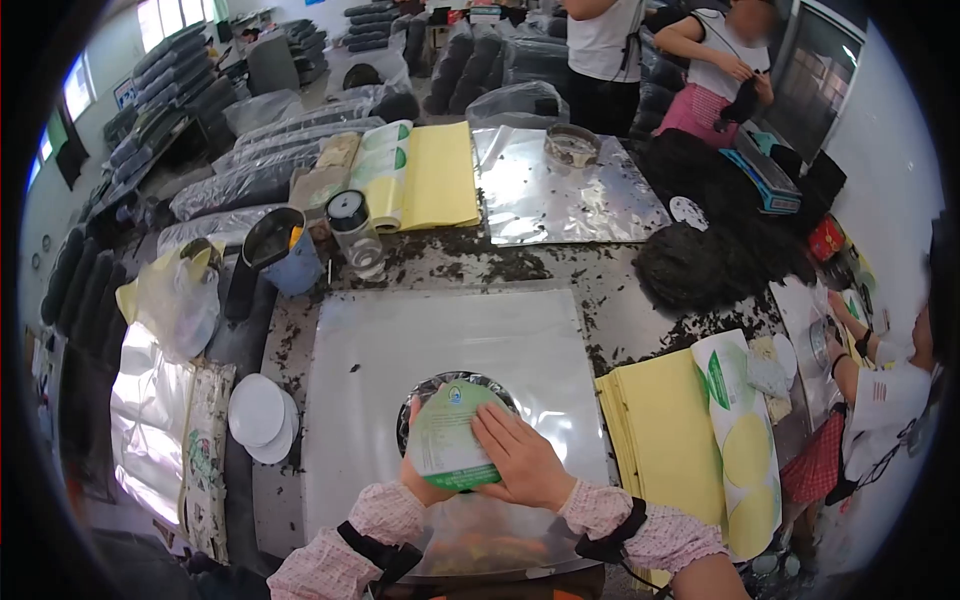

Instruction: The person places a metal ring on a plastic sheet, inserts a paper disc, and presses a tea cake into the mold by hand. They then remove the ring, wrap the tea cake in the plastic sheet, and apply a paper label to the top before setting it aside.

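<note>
A green-and-white printed packet [455,440], rounded at the top, is held up between my two hands. My left hand [425,484] grips its left lower side, with most of its fingers hidden behind it. My right hand [525,455] lays its fingers across the printed face at the right, the thumb near the lower edge. Behind the packet, a round dark shape with a shiny rim [405,425] shows on the silver sheet [360,350]; the packet covers most of it.
Yellow sheets [660,430] and a printed roll [750,490] lie right. White plates [262,415] sit left; a blue bucket [292,265] and a jar [355,235] stand behind. Dark flaky material [690,265] is heaped back right. People stand behind and at the right.
</note>
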### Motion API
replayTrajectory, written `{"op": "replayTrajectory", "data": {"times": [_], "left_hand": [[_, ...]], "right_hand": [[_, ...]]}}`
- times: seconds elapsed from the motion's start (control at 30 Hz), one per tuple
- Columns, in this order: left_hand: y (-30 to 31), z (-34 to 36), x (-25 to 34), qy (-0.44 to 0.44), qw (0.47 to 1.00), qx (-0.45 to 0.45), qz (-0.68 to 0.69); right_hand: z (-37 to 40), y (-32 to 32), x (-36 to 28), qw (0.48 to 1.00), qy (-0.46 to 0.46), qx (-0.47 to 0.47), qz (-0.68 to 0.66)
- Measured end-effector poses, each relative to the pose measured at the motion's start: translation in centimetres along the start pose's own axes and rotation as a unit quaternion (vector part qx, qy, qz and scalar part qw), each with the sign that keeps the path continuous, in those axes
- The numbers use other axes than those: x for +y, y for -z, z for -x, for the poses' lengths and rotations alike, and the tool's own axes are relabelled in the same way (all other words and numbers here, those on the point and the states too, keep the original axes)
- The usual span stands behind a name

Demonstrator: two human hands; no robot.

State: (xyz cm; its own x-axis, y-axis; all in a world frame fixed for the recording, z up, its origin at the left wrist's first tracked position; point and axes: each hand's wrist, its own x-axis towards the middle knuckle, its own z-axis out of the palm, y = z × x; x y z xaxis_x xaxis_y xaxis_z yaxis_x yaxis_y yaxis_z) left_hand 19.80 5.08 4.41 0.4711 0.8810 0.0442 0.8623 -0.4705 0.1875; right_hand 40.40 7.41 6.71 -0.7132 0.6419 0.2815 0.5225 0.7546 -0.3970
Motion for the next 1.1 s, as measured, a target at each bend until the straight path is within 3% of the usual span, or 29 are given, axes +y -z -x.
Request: {"op": "replayTrajectory", "data": {"times": [0.13, 0.17, 0.23, 0.3, 0.33, 0.4, 0.43, 0.5, 0.57, 0.7, 0.93, 1.1], "left_hand": [[-1.3, 0.0, -0.9, 0.018, 0.957, 0.004, 0.289], [-1.0, -0.1, -0.7, 0.027, 0.943, 0.009, 0.33], [-0.6, 0.0, -0.3, 0.026, 0.935, 0.034, 0.352], [-0.5, -0.2, -0.7, 0.013, 0.947, 0.1, 0.306], [-0.3, 0.2, -1.5, 0.051, 0.882, 0.145, 0.445], [0.2, 1.3, -3.3, 0.122, 0.68, 0.236, 0.683], [3.3, 2.2, -3.7, 0.119, 0.708, 0.307, 0.625], [3.5, 1.7, -4.4, 0.04, 0.881, 0.198, 0.427], [2.4, 0.0, -3.6, -0.064, 0.974, 0.022, 0.216], [1.6, -3.2, -2.8, -0.106, 0.989, 0.003, 0.107], [-0.3, -3.4, -3.0, -0.085, 0.985, 0.012, 0.153], [-1.9, -2.9, -2.8, -0.103, 0.98, 0.087, 0.147]], "right_hand": [[-0.4, 1.4, -2.1, 0.994, -0.081, -0.071, 0.018], [-1.5, 1.6, -1.6, 0.995, -0.061, -0.057, -0.06], [-4.1, 1.4, -0.4, 0.975, -0.038, -0.019, -0.219], [-4.9, -1.4, 1.2, 0.96, -0.043, 0.004, -0.278], [-5.6, -2.0, 1.3, 0.95, -0.044, 0.016, -0.308], [-5.8, -1.9, 0.7, 0.984, 0.011, -0.02, -0.177], [-5.9, -1.8, -0.1, 0.994, 0.03, -0.051, -0.093], [-6.3, -2.4, -1.0, 0.994, 0.025, -0.105, -0.001], [-6.9, -1.9, -1.7, 0.986, 0.013, -0.155, 0.052], [-8.1, -1.8, -1.6, 0.98, -0.001, -0.183, 0.072], [-9.0, -4.2, -0.2, 0.98, -0.012, -0.191, 0.055], [-7.0, -5.6, 0.7, 0.987, -0.018, -0.159, -0.003]]}}
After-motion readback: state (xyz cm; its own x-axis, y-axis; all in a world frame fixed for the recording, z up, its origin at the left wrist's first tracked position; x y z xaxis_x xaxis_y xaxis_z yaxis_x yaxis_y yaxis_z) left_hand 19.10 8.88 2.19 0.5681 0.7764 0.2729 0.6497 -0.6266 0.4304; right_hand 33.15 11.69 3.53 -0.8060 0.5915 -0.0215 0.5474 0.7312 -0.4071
